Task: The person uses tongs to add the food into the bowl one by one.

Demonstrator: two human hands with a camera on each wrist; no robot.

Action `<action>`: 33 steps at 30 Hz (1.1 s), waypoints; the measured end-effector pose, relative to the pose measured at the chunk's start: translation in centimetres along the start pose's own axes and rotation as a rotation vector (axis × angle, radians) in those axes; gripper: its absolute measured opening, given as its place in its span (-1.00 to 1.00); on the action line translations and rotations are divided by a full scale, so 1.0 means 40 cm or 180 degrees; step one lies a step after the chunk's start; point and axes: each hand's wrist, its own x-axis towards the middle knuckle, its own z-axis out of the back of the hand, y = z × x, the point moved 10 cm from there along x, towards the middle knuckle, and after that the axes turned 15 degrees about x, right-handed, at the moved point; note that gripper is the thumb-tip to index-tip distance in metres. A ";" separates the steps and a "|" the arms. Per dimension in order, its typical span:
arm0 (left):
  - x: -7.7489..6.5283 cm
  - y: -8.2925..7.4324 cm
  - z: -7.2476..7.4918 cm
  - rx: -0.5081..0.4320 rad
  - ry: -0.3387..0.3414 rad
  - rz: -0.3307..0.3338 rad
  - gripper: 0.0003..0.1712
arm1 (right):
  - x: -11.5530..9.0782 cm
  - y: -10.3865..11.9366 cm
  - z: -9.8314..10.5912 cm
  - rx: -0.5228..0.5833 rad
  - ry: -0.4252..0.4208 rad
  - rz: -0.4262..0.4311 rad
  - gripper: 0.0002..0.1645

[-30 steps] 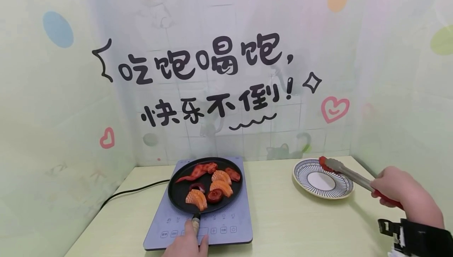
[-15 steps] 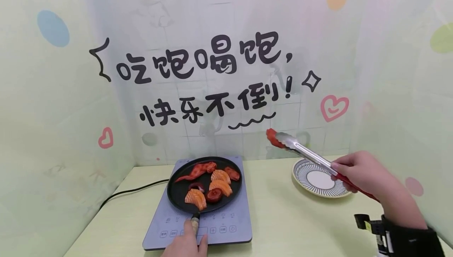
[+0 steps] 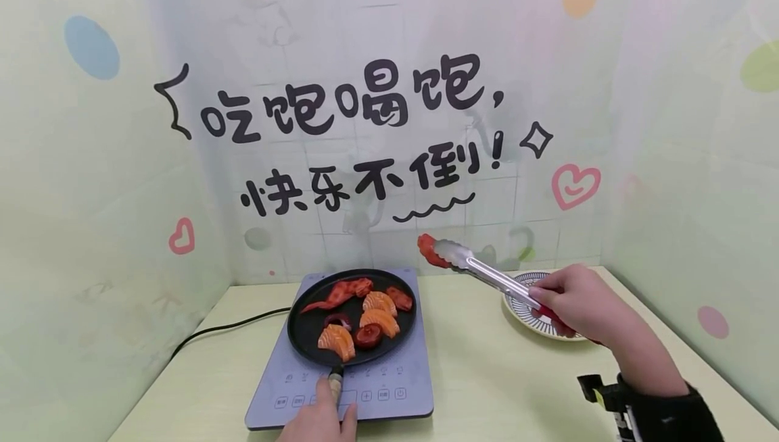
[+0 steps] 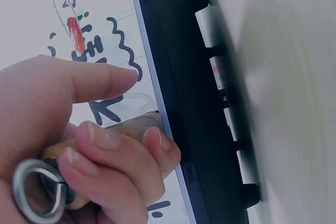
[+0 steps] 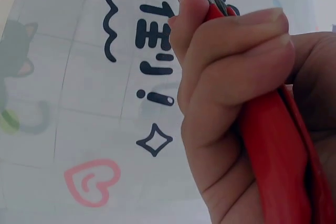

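My left hand [image 3: 319, 422] grips the wooden handle [image 4: 134, 125] of a black frying pan [image 3: 310, 324], fingers curled round it in the left wrist view. The pan sits on an induction cooker [image 3: 365, 411] and holds salmon slices [image 3: 336, 342], a long red strip of meat [image 3: 341, 293], a smaller red piece [image 3: 399, 298] and round dark-red pieces [image 3: 368, 336]. My right hand [image 3: 578, 300] holds metal tongs [image 3: 493, 276] with red handles [image 5: 275, 156], fingers wrapped round them. Between the tongs' tips a red piece of food [image 3: 431, 251] hangs in the air, right of the pan and above it.
A plate [image 3: 517, 320] with a blue striped rim stands on the right of the pale table [image 3: 475, 374], partly behind my right hand. The cooker's black cord [image 3: 231, 326] runs left. A printed backdrop [image 3: 395, 36] closes off the back and sides.
My right hand has lifted the tongs with the red piece from the plate and carried it left towards the pan. The left hand and pan have stayed in place.
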 end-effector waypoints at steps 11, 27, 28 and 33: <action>-0.001 -0.001 -0.002 -0.0030 0.0016 0.0008 -0.29 | 0.000 0.068 -0.106 0.0023 -0.0137 0.0146 -0.72; -0.007 0.001 0.011 -0.0002 -0.0033 -0.0033 -0.30 | -0.005 0.141 -0.325 -0.1388 -0.1047 0.1676 -0.94; -0.008 0.001 0.012 -0.0006 -0.0031 -0.0036 -0.30 | -0.004 0.135 -0.340 -0.1472 -0.1057 0.1725 -0.94; -0.010 0.000 0.019 -0.0003 -0.0042 -0.0036 -0.30 | 0.000 0.119 -0.398 -0.1799 -0.1086 0.1911 -0.94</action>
